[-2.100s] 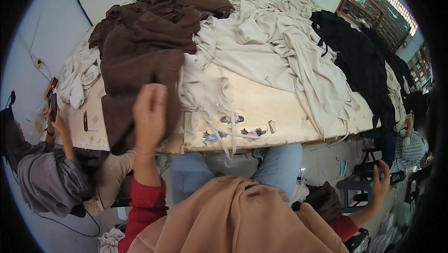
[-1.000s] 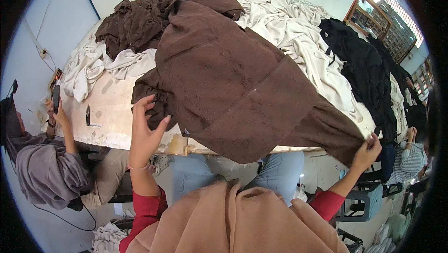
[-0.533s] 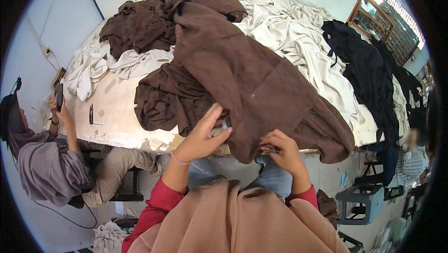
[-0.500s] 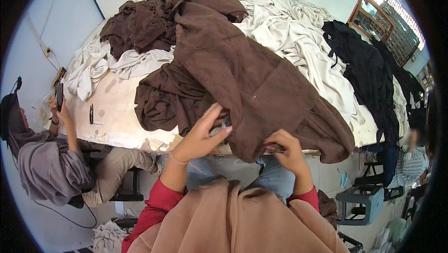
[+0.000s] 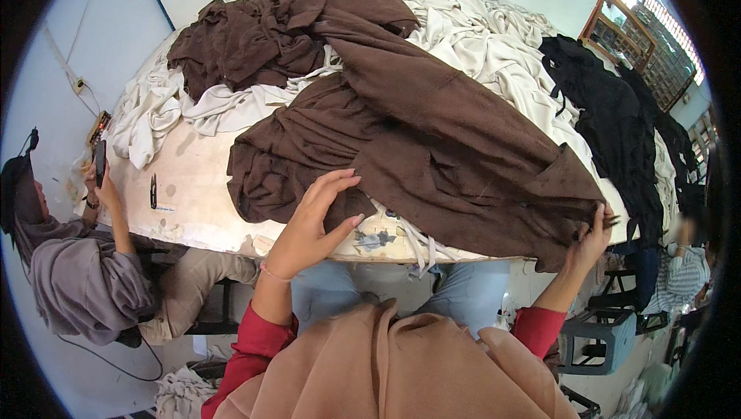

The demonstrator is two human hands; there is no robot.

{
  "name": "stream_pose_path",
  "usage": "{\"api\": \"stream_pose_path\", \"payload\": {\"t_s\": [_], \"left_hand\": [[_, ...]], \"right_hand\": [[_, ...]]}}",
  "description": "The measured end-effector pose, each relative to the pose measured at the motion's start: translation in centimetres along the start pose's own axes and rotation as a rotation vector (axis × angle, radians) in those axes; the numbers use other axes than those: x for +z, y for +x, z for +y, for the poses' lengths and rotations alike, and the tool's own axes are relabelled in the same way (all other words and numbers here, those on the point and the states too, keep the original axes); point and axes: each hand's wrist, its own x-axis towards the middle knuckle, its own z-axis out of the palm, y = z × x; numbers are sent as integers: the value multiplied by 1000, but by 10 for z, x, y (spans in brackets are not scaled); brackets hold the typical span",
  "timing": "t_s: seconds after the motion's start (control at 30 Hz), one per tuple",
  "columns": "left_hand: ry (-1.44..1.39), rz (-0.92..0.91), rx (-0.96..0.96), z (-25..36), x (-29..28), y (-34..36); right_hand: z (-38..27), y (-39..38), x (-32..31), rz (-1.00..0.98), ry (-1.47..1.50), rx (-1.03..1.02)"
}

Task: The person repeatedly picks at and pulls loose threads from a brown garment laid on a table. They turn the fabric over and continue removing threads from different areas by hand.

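A large brown garment stretches across the table in loose folds, its kind not plain from here. My right hand grips its right end near the table's front edge, fingers closed on the fabric. Beside the garment's front edge, my left hand has its fingers stretched out and apart, holding nothing. White strings hang over the table edge between my hands.
Crumpled brown fabric and heaps of white fabric lie further back. Black garments cover the right side. A small dark tool lies at left. A seated person holds a phone; a grey stool stands right.
My right hand has moved right, drawing the brown garment's end with it and spreading the front part sideways. White strings and table surface now show. My left hand has shifted slightly left, off the garment.
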Motion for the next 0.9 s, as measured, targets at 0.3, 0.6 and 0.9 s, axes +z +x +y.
{"api": "stream_pose_path", "payload": {"t_s": [0.3,0.6,0.9], "left_hand": [[179,-17,-44,-21,32,21],[391,47,-17,-26,55,15],[490,37,14,-28,57,15]], "right_hand": [[50,21,3,21,-505,-299],[-27,-72,163,-839,-603,-669],[49,-69,209,-845,-559,-343]]}}
